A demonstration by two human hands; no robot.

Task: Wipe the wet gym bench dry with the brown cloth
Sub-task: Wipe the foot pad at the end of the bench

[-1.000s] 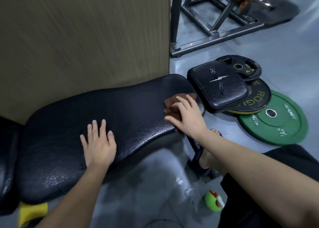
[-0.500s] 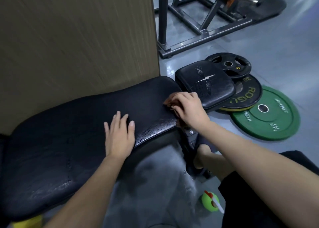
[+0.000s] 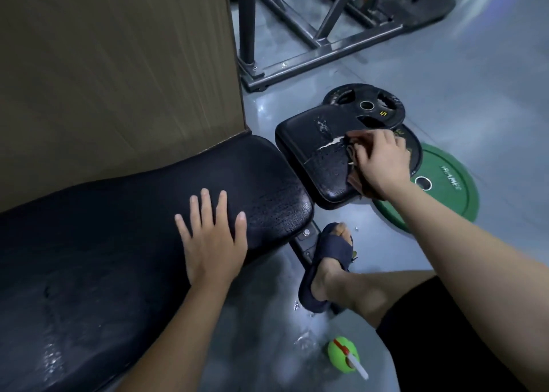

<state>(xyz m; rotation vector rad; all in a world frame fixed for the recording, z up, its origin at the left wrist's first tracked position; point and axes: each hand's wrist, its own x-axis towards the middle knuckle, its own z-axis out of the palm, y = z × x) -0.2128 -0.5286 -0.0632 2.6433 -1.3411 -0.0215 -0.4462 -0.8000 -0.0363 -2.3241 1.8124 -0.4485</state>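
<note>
A grey gym floor (image 3: pixel 297 100) glistens with small wet patches, with a wood-grain panel (image 3: pixel 118 65) standing along the far edge of the black gym bench (image 3: pixel 118 243) and a steel rack frame (image 3: pixel 312 50) behind it. At the bench's right end sits the separate seat pad (image 3: pixel 315 154), cracked across its top and beaded with droplets. The brown cloth (image 3: pixel 355 179) lies bunched on the right edge of that pad under the right hand (image 3: pixel 383 166), whose fingers curl over it and grip it against the vinyl, probably so the wad does not slip as it is dragged across. The left hand (image 3: pixel 212 243) rests flat near the long pad's front edge, fingers straight and spread and holding nothing. It looks placed to prop the body during the reach to the right. A foot in a dark slipper (image 3: pixel 329 261) is planted by the bench's metal frame, likely for the same balance. Past the seat pad's right edge, a green weight plate (image 3: pixel 445 195) and black plates (image 3: pixel 365 103) lie stacked on the floor. A green spray bottle (image 3: pixel 343 354) lies near the person's leg. Water shines at the long pad's near left corner, so I judge the wiping only partly done.
</note>
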